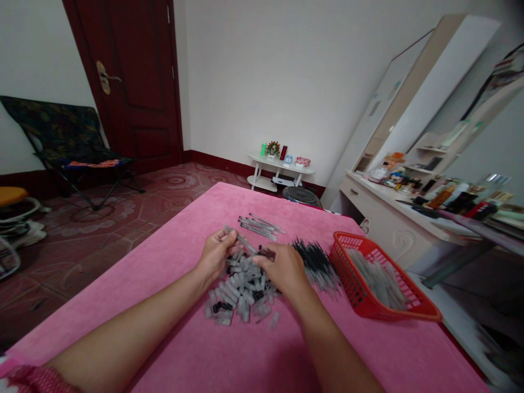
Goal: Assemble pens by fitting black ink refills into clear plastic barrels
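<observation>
My left hand (215, 252) is closed around a clear pen barrel (239, 238) that slants from its fingers toward my right hand. My right hand (282, 268) pinches the barrel's other end, with a small dark part at its fingertips. Both hands hover over a heap of small clear and black pen caps (239, 295) on the pink cloth (172, 305). A short row of assembled pens (260, 225) lies just beyond the hands. A pile of black refills (317, 261) lies to the right of my right hand.
A red plastic basket (426, 314) holding clear barrels sits at the right of the pink surface. Beyond it stands a cluttered white dresser (380, 210) with a mirror. A folding chair (61, 144), a dark red door (131, 82) and a small white table (280, 170) stand farther off.
</observation>
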A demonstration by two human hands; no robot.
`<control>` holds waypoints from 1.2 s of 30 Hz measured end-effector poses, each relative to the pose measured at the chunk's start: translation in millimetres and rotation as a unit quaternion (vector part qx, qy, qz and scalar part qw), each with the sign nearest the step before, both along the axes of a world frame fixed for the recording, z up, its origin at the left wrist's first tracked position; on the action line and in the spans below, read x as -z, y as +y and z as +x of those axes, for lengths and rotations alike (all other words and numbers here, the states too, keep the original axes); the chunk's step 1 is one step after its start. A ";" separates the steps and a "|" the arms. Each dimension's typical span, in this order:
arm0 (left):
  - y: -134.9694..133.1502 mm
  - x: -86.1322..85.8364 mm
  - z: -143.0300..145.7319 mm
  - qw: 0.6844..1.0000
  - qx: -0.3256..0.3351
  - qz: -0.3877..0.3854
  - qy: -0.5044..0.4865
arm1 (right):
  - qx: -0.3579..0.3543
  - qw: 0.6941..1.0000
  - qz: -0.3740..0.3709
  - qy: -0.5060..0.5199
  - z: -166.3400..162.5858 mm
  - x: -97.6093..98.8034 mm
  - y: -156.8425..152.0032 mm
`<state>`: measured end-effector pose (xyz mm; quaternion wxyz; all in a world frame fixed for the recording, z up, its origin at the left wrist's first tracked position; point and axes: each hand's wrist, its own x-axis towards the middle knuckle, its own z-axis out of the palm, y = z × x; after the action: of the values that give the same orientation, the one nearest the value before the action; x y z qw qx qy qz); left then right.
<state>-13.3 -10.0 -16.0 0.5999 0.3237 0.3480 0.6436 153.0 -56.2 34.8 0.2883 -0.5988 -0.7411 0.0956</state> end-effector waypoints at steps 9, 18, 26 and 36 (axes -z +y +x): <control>-0.4 -0.7 0.2 1.000 0.023 0.019 0.008 | -0.050 0.976 -0.125 0.171 6.8 12.8 10.9; 3.5 2.0 -2.0 1.000 -0.011 -0.006 0.002 | 0.020 0.999 -0.033 0.011 -3.1 -3.6 -3.2; 7.6 3.7 -4.4 1.000 -0.019 -0.007 -0.012 | -0.029 0.995 -0.089 0.028 8.3 3.3 6.9; 18.4 8.7 -14.4 0.996 -0.078 -0.004 -0.037 | -0.041 0.983 -0.172 -0.047 41.5 -17.1 8.5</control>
<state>-27.7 8.3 -24.7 0.5616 0.2696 0.3523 0.6984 194.5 -47.8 51.8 0.1415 -0.6121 -0.7505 0.2049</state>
